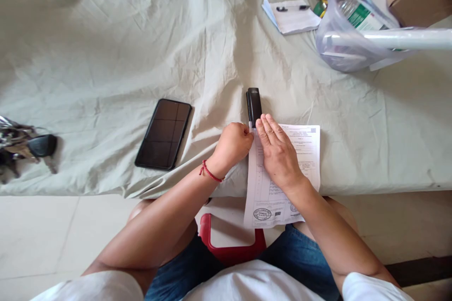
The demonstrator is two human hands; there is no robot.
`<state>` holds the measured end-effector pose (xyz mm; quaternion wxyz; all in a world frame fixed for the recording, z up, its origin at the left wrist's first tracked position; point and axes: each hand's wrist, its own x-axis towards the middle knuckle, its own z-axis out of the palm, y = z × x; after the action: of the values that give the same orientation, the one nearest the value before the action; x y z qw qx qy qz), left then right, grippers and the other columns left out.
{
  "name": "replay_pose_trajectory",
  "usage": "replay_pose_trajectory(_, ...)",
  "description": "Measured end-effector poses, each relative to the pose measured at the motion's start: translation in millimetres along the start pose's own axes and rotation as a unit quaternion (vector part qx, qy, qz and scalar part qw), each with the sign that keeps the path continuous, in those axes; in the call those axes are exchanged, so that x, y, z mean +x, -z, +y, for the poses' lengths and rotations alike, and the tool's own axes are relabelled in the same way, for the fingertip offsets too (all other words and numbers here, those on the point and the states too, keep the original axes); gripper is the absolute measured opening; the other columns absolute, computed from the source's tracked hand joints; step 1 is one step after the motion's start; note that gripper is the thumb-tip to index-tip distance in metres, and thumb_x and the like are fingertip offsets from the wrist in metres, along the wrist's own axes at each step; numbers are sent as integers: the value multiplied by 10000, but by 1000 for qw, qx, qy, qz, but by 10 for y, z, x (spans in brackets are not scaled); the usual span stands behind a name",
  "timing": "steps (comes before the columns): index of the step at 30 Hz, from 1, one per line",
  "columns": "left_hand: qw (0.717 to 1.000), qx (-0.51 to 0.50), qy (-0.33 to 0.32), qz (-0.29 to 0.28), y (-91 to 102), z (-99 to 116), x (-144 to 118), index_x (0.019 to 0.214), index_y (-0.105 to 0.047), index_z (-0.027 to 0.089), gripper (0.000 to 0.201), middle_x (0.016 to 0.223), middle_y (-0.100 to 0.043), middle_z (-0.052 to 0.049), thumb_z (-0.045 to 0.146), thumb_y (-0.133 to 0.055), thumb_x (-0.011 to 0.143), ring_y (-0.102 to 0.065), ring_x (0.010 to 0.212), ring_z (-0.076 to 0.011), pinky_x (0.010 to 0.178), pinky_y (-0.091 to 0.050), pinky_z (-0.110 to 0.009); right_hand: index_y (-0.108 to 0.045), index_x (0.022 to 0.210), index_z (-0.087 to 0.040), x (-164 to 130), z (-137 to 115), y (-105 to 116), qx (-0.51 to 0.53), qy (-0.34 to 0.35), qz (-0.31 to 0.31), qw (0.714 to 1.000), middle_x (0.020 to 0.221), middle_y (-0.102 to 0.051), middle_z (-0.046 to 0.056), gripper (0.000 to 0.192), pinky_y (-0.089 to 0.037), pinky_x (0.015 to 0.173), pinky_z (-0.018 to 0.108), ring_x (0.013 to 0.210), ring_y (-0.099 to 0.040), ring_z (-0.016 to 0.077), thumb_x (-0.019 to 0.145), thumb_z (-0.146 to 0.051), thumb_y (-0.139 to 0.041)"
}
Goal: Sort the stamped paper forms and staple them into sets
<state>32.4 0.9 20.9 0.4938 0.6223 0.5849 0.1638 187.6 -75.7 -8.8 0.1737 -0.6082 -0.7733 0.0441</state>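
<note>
- The left hand (236, 146) is clenched, knuckles up, at the top left corner of the printed document (307, 157); whether its curled fingers pinch the paper's edge cannot be told.
- The right hand (280, 153) is flattened palm down, grasping nothing visible, its fingers straight and close together over the upper left part of the document.
- The black stapler (254, 106) lies just beyond both hands, its near end at the right fingertips and at the document's top edge; how firmly they touch it does not show.
- The document spreads under and to the right of the right hand; its lower end, with a round ink stamp (262, 214), hangs past the edge of the cloth-covered table (106, 70), nearer the body than either hand.
- A red cord bracelet (209, 172) circles the left wrist.
- A dark-screened smartphone (163, 134) lies left of the left hand, and a bunch of keys (38, 146) much farther left.
- Well beyond the right hand lies a notepad (296, 21) with a pen (292, 8) on it; right of that stands a translucent plastic bin (332, 42).
</note>
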Motion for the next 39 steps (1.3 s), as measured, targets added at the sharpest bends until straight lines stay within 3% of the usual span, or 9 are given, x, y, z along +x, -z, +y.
replay_pose_trajectory(12,999,8,12,-33,74,7,-50,575,-388,227,501,538,-324,70,23,-662,942,-286,602,-136,644,-263,-363,-562,1754,-300,51,218,106,131,17,51,990,1773,-604,38,759,-448,1436,583,1700,-533,240,1085,4,-372)
replay_pose_trajectory(18,994,24,-23,-107,209,4,-75,664,-483,222,397,588,-461,68,68,-667,981,-373,606,-134,658,-294,-344,-818,1456,-242,2,513,312,229,-119,45,965,1490,-824,98,410,-602,1276,546,1426,-776,299,1127,-361,-604)
replay_pose_trajectory(21,979,0,-67,-192,295,23,-109,698,-508,225,336,598,-473,70,114,-649,982,-370,603,-135,643,-285,-334,-886,1278,-276,-110,718,491,262,-220,8,940,1316,-886,79,358,-627,1198,563,1253,-836,310,1093,-500,-677)
replay_pose_trajectory(24,957,-42,-98,-270,372,20,-147,737,-591,224,217,611,-493,57,204,-653,943,-375,609,-145,627,-280,-328,-914,1132,-281,-218,887,704,334,-253,-26,907,1240,-900,80,419,-575,1253,536,1259,-828,302,1064,-653,-733)
replay_pose_trajectory(27,940,-145,-101,-292,444,9,-150,796,-653,215,142,643,-492,44,310,-700,890,-355,614,-141,613,-247,-314,-903,1073,-244,-283,999,858,437,-299,-45,847,1118,-907,114,544,-650,1136,492,1128,-863,299,984,-768,-788)
replay_pose_trajectory(29,935,-217,-79,-270,502,16,-124,814,-661,207,157,651,-482,45,327,-757,847,-335,604,-126,605,-225,-301,-892,1097,-220,-292,1048,897,482,-337,-48,807,1038,-900,129,617,-706,959,456,982,-875,298,949,-811,-793)
replay_pose_trajectory(32,938,-290,-43,-186,595,55,-67,766,-632,204,175,628,-444,57,223,-796,822,-323,577,-106,593,-249,-286,-867,1012,-237,-238,1081,873,509,-363,14,780,972,-888,112,630,-713,814,442,892,-868,309,892,-852,-797)
replay_pose_trajectory(37,946,-323,-8,-14,662,117,-26,702,-579,189,322,643,-429,51,68,-694,977,-311,568,-83,604,-283,-288,-854,1148,-272,-46,1005,770,560,-307,53,768,1184,-893,139,810,-685,1065,612,1297,-825,412,922,-989,-553)
replay_pose_trajectory(39,944,-329,-6,29,640,121,-17,727,-583,186,332,652,-439,50,55,-662,1022,-322,575,-86,610,-293,-287,-855,1174,-264,9,952,721,561,-302,56,769,1197,-894,135,737,-671,1101,614,1301,-823,413,876,-925,-726)
